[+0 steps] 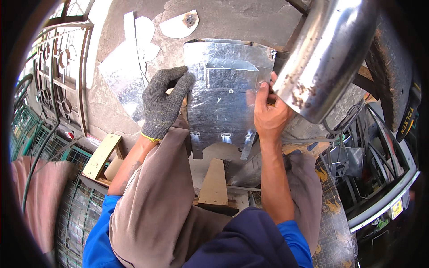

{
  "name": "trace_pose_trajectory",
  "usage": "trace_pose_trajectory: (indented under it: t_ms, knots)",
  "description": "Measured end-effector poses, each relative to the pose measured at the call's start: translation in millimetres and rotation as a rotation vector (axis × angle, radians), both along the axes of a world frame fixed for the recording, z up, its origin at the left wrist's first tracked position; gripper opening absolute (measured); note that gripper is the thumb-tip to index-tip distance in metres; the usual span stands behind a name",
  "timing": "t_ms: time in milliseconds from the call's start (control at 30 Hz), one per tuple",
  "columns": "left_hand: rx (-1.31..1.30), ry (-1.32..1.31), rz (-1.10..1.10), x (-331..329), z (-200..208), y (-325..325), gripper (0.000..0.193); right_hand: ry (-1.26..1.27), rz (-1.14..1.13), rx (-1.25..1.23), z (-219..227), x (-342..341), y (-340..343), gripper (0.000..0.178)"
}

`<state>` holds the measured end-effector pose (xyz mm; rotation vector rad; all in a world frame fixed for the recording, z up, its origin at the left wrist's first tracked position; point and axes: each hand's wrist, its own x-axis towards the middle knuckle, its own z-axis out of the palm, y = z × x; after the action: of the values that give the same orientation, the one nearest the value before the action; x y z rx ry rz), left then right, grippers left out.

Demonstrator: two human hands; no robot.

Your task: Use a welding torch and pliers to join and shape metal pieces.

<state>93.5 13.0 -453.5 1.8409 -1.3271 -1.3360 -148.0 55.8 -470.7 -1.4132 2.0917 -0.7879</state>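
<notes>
A shiny sheet-metal piece [219, 107] stands in front of my knees, with a raised rectangular fold near its top and several strips at its lower edge. My left hand [161, 105], in a grey knit glove, closes its thumb and fingers on the left edge. On the right edge, my bare right hand [272, 115] pinches the metal between thumb and fingers. Close above that hand, a polished metal cylinder [330, 58] with brown stains covers part of the view. Round white marks, perhaps fastenings or welds, dot the sheet's face.
Flat metal offcuts [123, 67] and a scrap with a burnt spot [178, 24] lie on the concrete floor [250, 20]. Wooden pieces [213, 181] sit between my legs. Left stand a metal grille [67, 76] and green wire mesh [73, 223]; right, a bin of metal scraps [357, 161].
</notes>
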Motion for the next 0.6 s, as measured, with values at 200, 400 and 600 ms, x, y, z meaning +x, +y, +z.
trace_pose_trajectory:
  t_ms: [200, 400, 600]
  knots:
    - [-0.034, -0.036, 0.012, 0.0, 0.8, 0.7, 0.028, 0.169, 0.123, -0.056, 4.3, -1.7, -1.2, 0.035]
    - [-0.061, -0.034, -0.017, -0.7, 0.5, -0.1, 0.029, 0.157, 0.101, 0.024, 8.2, -2.2, 1.7, 0.033]
    - [-0.034, 0.000, 0.048, 2.9, -7.0, 9.2, 0.029, 0.236, 0.080, -0.113, 9.9, 0.4, -5.3, 0.026]
